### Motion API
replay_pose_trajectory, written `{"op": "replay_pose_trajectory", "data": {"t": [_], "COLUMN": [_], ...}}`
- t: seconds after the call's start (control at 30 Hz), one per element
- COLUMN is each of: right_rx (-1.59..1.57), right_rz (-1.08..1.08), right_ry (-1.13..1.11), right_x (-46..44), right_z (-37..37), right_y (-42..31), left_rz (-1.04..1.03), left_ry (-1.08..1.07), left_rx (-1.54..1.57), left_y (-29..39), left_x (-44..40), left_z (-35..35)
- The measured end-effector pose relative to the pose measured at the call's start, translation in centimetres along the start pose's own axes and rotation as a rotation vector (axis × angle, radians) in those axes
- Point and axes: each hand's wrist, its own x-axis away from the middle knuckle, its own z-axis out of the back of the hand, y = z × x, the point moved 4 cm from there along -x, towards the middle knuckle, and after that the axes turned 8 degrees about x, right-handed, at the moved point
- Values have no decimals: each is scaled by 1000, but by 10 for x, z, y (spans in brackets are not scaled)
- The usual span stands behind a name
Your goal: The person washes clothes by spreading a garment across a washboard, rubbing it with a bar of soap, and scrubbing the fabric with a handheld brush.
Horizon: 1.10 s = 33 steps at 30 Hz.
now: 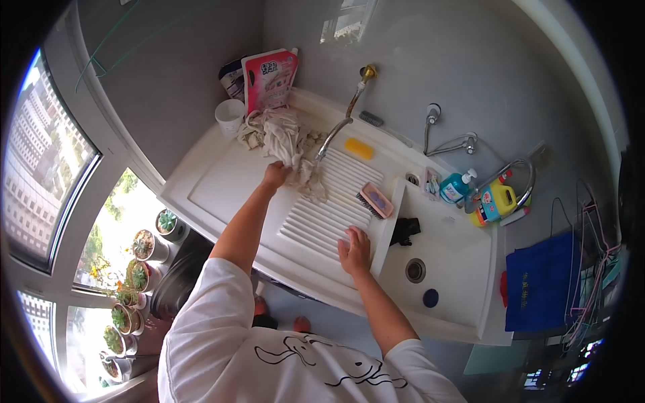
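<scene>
My left hand point(276, 175) is closed on the edge of a crumpled, off-white cloth point(283, 138). The cloth is bunched on the white counter and trails down over the ridged washboard point(321, 213). Above it hangs the end of a flexible metal hose point(334, 137). My right hand point(355, 252) rests near the washboard's right side, beside the basin wall, thumb apart from the fingers and nothing seen in it. A pink scrubbing brush point(376, 201) lies just beyond that hand, and a yellow sponge point(359, 148) is farther up.
A white cup point(230, 117) and a pink detergent pouch point(270, 79) stand at the back left. The sink basin point(449, 263) on the right holds a black item point(405, 231). Bottles point(496, 203) stand behind it. Potted succulents point(149, 246) line the window side.
</scene>
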Motion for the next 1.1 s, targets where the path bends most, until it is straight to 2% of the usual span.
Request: {"op": "replay_pose_trajectory", "data": {"t": [0.07,0.1,0.13,0.17,0.2,0.23,0.3,0.37,0.4,0.43,0.47,0.5,0.57,0.6,0.63,0.67,0.7,0.73,0.77,0.8,0.83,0.87,0.9,0.97,1.0,1.03,1.07,1.1], "right_rx": [-9,-7,1,5,11,28,31,71,66,64,43,12,206,206,25,-158,-190,-237,-321,-371,-576,-663,-661,-688,-693,-490,-287,-291], "right_rz": [-20,-28,-31,-35,-31,-35,-47,-65,-226,-383,-435,-484,-376,-371,-482,-587,-573,-577,-646,-751,-802,-949,-989,-876,-885,-782,-672,-681], "right_ry": [12,11,13,17,14,12,7,12,-13,-45,84,219,338,343,60,-228,-206,-88,-62,-31,100,109,107,135,133,26,-77,-79], "right_x": [1,0,-1,-3,-3,-4,-2,-7,-10,-14,-20,-30,-42,-47,-53,-52,-47,-34,-20,-1,17,24,31,42,48,51,53,59], "right_z": [-1,-1,1,0,2,4,4,-1,-12,-15,-19,-29,-48,-44,-51,-59,-40,-35,-25,-19,-12,21,37,41,45,52,56,59], "right_y": [-3,-3,-5,-8,-9,-7,-7,-9,-6,-7,-19,-40,-78,-81,-75,-74,-67,-45,-22,8,31,23,23,26,24,19,16,22], "left_rz": [35,93,29,-66,21,30,99,-62,-261,-255,-439,-640,-862,-691,-510,-361,-424,-368,-315,-253,-87,-103,-113,-98,-89,-84,-1,84], "left_ry": [-192,-267,-296,-352,-475,-498,-677,-500,-277,-108,48,162,212,-32,-269,-465,-253,-176,-142,-152,6,37,71,81,99,99,-50,-199], "left_rx": [210,109,91,-116,-84,-77,-134,-335,-349,-331,-317,-436,-462,-407,-344,-473,-292,-85,40,306,456,517,577,570,567,555,223,-108], "left_y": [-1,-9,-7,-24,-18,-20,-23,-11,8,25,35,45,48,40,31,22,23,15,14,-7,-2,0,-1,7,8,6,1,-5], "left_x": [68,96,123,130,149,152,149,119,104,92,78,66,49,42,39,34,47,46,48,37,47,56,68,98,109,117,120,121], "left_z": [-19,-20,-17,-13,-10,-7,7,30,45,53,56,56,38,28,19,16,26,42,65,89,114,136,150,155,159,166,170,174]}}
